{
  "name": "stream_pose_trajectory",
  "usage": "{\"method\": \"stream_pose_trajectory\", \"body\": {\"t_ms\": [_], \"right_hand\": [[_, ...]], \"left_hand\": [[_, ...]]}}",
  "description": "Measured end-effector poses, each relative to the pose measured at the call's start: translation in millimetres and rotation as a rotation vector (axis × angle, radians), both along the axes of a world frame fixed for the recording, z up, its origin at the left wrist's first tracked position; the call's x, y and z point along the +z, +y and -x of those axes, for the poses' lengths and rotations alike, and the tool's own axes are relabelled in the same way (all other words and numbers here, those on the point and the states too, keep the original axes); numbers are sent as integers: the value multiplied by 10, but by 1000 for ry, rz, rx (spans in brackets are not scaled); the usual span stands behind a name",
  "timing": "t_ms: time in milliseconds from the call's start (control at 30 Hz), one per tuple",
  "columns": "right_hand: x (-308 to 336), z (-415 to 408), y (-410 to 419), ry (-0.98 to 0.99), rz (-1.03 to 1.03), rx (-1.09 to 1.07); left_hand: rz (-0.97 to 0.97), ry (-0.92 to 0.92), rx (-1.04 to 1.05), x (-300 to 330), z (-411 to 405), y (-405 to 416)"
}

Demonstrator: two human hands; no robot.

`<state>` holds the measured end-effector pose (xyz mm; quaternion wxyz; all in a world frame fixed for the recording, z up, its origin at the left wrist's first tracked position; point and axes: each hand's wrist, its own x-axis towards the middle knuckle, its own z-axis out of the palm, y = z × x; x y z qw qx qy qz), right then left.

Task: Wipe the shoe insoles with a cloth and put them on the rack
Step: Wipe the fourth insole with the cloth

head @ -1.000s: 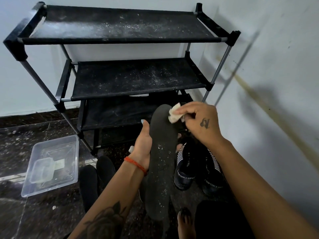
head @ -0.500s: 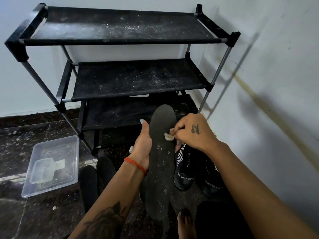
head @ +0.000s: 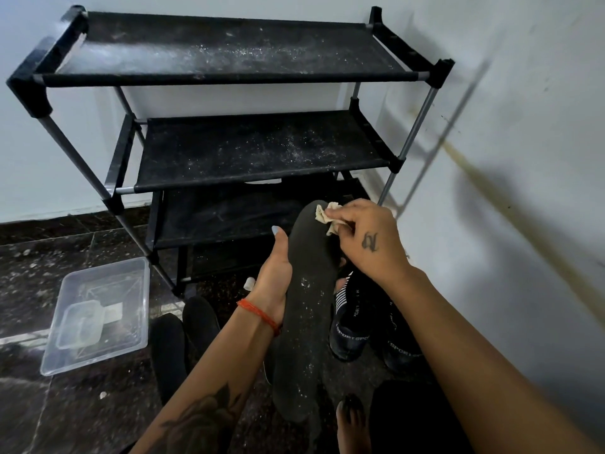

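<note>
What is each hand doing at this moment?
Left hand: holding the black insole.
Right hand: pinching the cloth against the insole's top end.

Left hand (head: 273, 276) holds a dusty insole (head: 306, 309) upright; right hand (head: 366, 237) presses a cloth (head: 324, 216) against its tip.

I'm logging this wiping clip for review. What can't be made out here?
- Insole underside: faces away, head view.
- Left hand fingers: behind insole.
- Cloth: mostly bunched under right hand.
- Rack lowest shelf: dark, blocked by hands.
</note>
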<state>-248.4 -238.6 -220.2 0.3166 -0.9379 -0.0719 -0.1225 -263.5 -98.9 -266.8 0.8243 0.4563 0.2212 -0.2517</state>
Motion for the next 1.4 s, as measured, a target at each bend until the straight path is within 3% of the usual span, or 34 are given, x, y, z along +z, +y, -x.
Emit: {"method": "stream_pose_trajectory", "body": {"t_ms": [200, 333, 467, 533, 633, 733, 833, 1000, 1167, 1400], "right_hand": [[134, 62, 44, 272, 2, -24], [189, 75, 69, 539, -235, 63], [204, 27, 18, 343, -509, -138], [175, 21, -5, 299, -462, -187], [86, 31, 26, 460, -472, -125], [26, 11, 51, 485, -462, -141], [-6, -18, 17, 358, -487, -226], [-43, -57, -65, 114, -276, -279], [-38, -14, 30, 47, -64, -123], [171, 131, 90, 350, -141, 279]], "left_hand": [[-71, -18, 21, 10, -22, 11], [41, -15, 0, 56, -20, 29], [194, -5, -2, 113, 2, 6], [185, -12, -12, 95, 0, 18], [107, -31, -26, 62, -12, 37], [134, -41, -44, 33, -26, 43], [250, -67, -71, 112, 27, 2], [284, -62, -158, 155, 85, -43], [296, -37, -154, 154, 102, -53], [250, -23, -118, 91, 55, -42]]}}
